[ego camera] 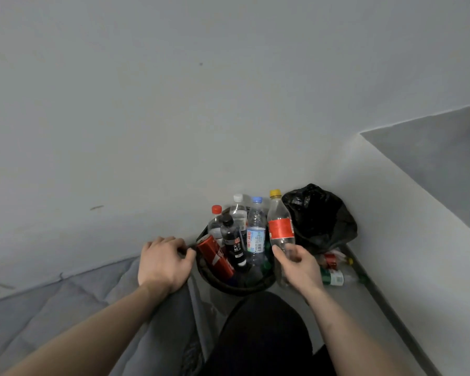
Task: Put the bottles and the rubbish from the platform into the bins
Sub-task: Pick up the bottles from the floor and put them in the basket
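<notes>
Grey wall (174, 90), corner floor (364, 308), black bin (228, 284)

A clear bottle (280, 226) with yellow cap and red label, a red can (215, 256), a black bag (320, 218).

Dim, flat indoor light, cool grey cast, no visible lamp or window. Soft even illumination on the wall (174, 104); no hard shadows, only a faint darker zone under the bin (236, 287) and around the black bag (320, 221), which reads as near-solid black with little detail. Slight sheen on the clear bottle (280, 226) held by the right hand (300, 264); no strong glare. Wide-angle distortion: forearms stretch toward the lower corners, wall edges bow. Overall soft, low contrast, some compression smear. Left hand (162, 263) slightly blurred at the fingers. Small bottles on the floor at right (334, 275) are smeared, labels unreadable. Lower foreground dark clothing lacks texture.
</notes>
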